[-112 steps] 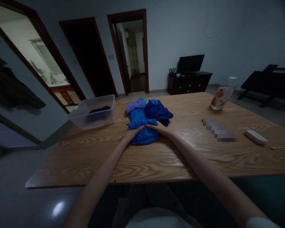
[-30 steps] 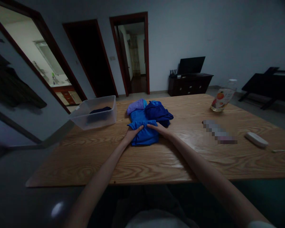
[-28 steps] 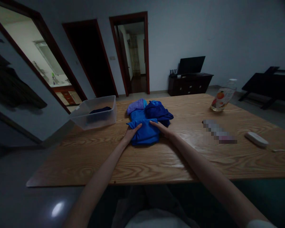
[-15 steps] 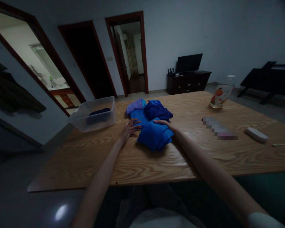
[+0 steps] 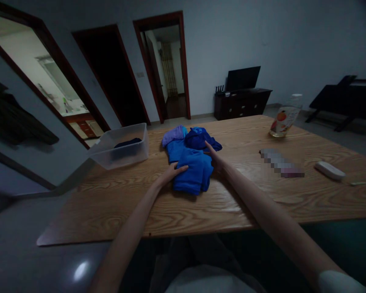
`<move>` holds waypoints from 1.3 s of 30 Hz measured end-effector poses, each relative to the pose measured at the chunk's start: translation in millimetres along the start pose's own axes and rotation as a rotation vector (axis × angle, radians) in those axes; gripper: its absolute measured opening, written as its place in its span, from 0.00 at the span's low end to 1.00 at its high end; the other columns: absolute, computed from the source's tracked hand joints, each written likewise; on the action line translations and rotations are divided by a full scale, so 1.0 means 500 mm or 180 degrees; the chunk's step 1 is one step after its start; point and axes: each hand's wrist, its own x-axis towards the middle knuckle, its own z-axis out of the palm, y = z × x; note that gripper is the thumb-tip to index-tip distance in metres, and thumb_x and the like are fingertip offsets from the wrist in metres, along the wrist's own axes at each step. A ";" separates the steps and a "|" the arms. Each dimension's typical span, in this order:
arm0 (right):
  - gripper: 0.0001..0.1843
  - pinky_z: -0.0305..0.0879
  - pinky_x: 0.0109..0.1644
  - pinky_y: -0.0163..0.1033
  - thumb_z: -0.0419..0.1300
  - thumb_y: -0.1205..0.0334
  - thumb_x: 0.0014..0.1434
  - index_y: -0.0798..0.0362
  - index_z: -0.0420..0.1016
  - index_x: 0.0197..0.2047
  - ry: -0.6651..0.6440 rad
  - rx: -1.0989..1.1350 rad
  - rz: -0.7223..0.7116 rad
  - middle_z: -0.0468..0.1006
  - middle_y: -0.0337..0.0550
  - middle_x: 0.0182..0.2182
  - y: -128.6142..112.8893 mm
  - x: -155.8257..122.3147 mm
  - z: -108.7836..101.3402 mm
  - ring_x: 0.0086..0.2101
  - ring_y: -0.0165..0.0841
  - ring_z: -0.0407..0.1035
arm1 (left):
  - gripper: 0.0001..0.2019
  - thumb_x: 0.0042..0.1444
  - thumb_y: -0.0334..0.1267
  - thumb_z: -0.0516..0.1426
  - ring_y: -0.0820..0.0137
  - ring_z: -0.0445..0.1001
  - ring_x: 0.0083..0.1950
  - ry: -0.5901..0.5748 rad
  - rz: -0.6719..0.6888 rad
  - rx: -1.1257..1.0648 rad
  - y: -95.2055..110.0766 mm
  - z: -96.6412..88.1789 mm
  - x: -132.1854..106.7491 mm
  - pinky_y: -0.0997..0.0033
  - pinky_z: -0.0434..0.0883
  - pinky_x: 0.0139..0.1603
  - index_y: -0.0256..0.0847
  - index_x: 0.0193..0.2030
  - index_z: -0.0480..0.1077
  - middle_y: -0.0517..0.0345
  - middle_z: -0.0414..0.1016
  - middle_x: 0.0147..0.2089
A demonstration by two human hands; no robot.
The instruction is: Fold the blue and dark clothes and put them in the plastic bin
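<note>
A bright blue folded cloth garment (image 5: 190, 173) lies on the wooden table in front of me. My left hand (image 5: 170, 173) grips its left edge, thumb on top and the other fingers partly hidden. At the garment's right side is my right hand (image 5: 216, 158), fingers apart and stretched forward, holding nothing. Just beyond lie a dark blue crumpled cloth (image 5: 198, 139), a purple cloth (image 5: 172, 136) and another piece of blue cloth (image 5: 174, 150), all close together.
To the left on the table (image 5: 116, 211) stands a clear plastic bin (image 5: 126, 156) with a dark cloth (image 5: 128, 142) inside. On the right are a large bottle (image 5: 284, 118), a pixelated flat object (image 5: 280, 163), a white oblong case (image 5: 330, 170) and a pale cable (image 5: 364, 184).
My left hand has moved from beside the blue garment onto its left edge. My right hand has come off its top to the right side. The garment has shifted slightly left and lies flatter.
</note>
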 end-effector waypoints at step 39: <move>0.17 0.78 0.54 0.51 0.67 0.55 0.71 0.53 0.78 0.59 0.0058 0.0292 0.0122 0.83 0.46 0.51 0.093 0.029 0.030 0.46 0.38 0.80 | 0.38 0.53 0.63 0.70 0.47 0.79 0.65 0.0782 0.0549 0.0466 -0.035 0.013 0.029 0.47 0.72 0.70 0.37 0.61 0.76 0.40 0.81 0.64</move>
